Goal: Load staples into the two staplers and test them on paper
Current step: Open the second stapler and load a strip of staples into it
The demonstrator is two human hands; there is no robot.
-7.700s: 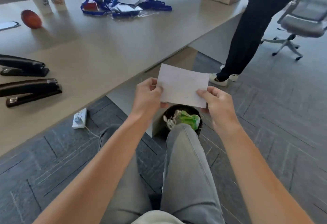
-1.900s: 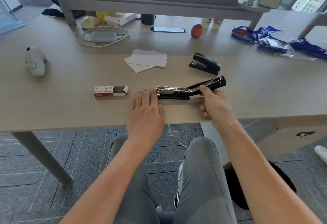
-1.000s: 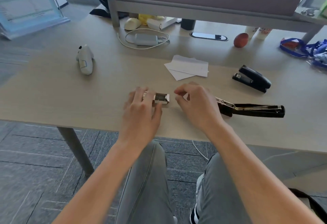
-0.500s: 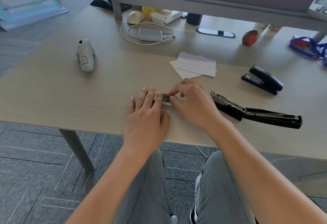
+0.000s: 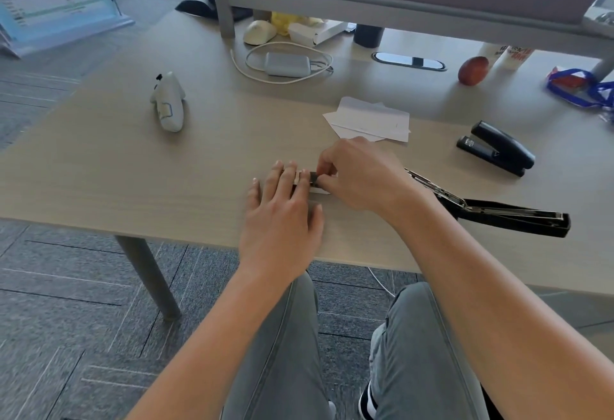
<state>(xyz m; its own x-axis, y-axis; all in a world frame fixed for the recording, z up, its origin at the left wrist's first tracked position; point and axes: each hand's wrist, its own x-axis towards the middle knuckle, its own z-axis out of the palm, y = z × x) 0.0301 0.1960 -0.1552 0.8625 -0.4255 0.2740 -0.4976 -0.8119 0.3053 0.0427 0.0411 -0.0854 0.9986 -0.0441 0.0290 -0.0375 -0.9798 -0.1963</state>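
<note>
The small staple box (image 5: 307, 179) lies near the front edge of the desk (image 5: 133, 180), mostly hidden by my hands. My left hand (image 5: 282, 210) presses flat on its left end with the fingers spread. My right hand (image 5: 358, 174) pinches the box's open right end. Just right of my right wrist lies a black stapler (image 5: 505, 215) flipped wide open, its metal staple channel showing. A second black stapler (image 5: 496, 148) sits shut farther back right. Several white paper sheets (image 5: 368, 119) lie behind my hands.
A white controller (image 5: 168, 102) lies at the left. At the back are a charger with coiled cable (image 5: 287, 63), a mouse (image 5: 259, 31), a red-brown ball (image 5: 473, 70) and blue lanyards (image 5: 581, 87). A desk leg (image 5: 149, 276) stands at the front left.
The right hand let go of the open stapler and moved left to the staple box, where both hands now meet. The stapler lies open on the desk.
</note>
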